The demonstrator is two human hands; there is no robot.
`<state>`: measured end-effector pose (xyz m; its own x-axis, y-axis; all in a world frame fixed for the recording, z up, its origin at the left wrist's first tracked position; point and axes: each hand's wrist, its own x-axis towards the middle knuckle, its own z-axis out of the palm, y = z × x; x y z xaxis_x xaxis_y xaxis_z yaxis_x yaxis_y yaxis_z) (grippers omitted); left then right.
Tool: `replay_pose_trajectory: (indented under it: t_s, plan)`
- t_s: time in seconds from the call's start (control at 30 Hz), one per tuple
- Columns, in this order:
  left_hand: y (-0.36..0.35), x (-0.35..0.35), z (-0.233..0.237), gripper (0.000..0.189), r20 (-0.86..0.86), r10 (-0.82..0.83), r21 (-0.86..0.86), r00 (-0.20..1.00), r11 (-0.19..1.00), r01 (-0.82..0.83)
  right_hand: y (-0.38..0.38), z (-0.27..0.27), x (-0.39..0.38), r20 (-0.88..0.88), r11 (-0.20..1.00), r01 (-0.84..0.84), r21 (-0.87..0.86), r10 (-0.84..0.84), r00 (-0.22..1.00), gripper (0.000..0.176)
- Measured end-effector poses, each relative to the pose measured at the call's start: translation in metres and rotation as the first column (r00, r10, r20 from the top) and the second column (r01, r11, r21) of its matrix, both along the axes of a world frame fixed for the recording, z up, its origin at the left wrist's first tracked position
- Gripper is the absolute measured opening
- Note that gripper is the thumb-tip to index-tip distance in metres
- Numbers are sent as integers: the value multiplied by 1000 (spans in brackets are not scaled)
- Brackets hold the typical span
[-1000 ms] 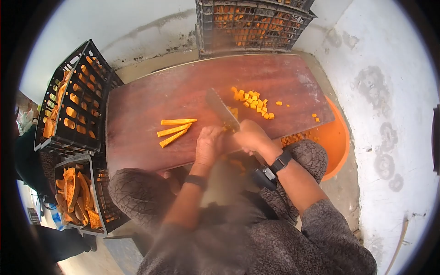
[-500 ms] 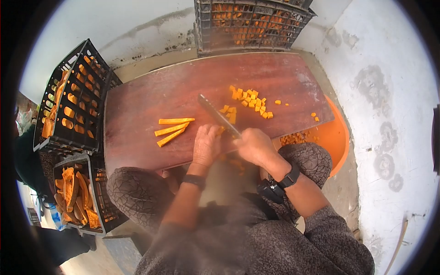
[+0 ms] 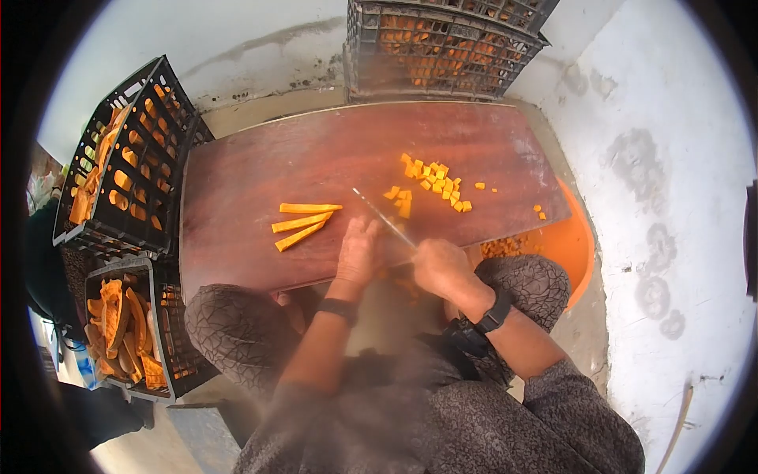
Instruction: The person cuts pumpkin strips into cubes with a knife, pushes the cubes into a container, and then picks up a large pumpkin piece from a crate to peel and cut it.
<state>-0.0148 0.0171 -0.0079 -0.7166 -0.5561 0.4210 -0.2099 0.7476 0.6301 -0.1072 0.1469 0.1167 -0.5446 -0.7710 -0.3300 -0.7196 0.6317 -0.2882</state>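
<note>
My right hand [image 3: 444, 270] is wrapped round the handle of a knife [image 3: 384, 216]. Its narrow blade slants up and left over the reddish-brown board [image 3: 260, 174]. Close to the blade's left side, my left hand [image 3: 358, 251] rests with its fingers bent and pressed together; whatever lies under them is hidden. Left of that hand lie three orange pumpkin strips [image 3: 303, 223]. A few cut pumpkin pieces [image 3: 403, 202] sit just beyond the blade, and a larger scatter of pumpkin cubes [image 3: 439, 183] spreads farther right.
An orange tub [image 3: 575, 246] holding diced pieces stands partly under the board's right end. Black crates [image 3: 162, 170] of pumpkin are stacked at the left, with a lower crate [image 3: 150, 332] of slabs nearer me. More crates [image 3: 442, 55] stand behind the board. A white wall rises at right.
The knife blade has turned, showing a thinner profile, and its tip sits slightly lower and farther right. Both hands stay at nearly the same spot. The whole view has shifted a little.
</note>
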Motion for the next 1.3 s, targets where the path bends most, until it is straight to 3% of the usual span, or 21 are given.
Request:
replay_pose_trajectory:
  t_s: [0.23,0.53,0.6,0.8,1.03,1.1,1.23,1.3]
  plan:
    - [-3,-6,-2,25,-63,-20,45,998,999,23,-18,-6,-7,-28,997,-68,47,69,997,16]
    - [-3,-5,3,17,-51,-14,0,999,1000,14,-42,-10,-15,-49,997,-50,-65,46,998,18]
    - [-2,-5,1,17,-58,11,-25,998,1000,-12,-41,4,-21,331,969,236,77,-248,911,16]
    - [0,-5,4,18,-136,-6,15,991,1000,9,-22,-21,-35,621,844,513,-157,-319,716,24]
    - [2,-4,2,19,-126,15,37,992,999,-11,-13,-19,-26,590,887,455,-83,-324,740,26]
    - [1,-4,4,19,-131,5,23,991,1000,-2,-9,-27,-23,314,950,227,-213,-154,937,28]
    - [2,-4,9,18,-134,0,-48,991,999,-7,-3,-16,-18,254,968,209,-136,-170,952,30]
    - [2,-4,10,18,-123,-6,-43,992,999,0,1,-16,-18,196,959,145,-243,-98,976,36]
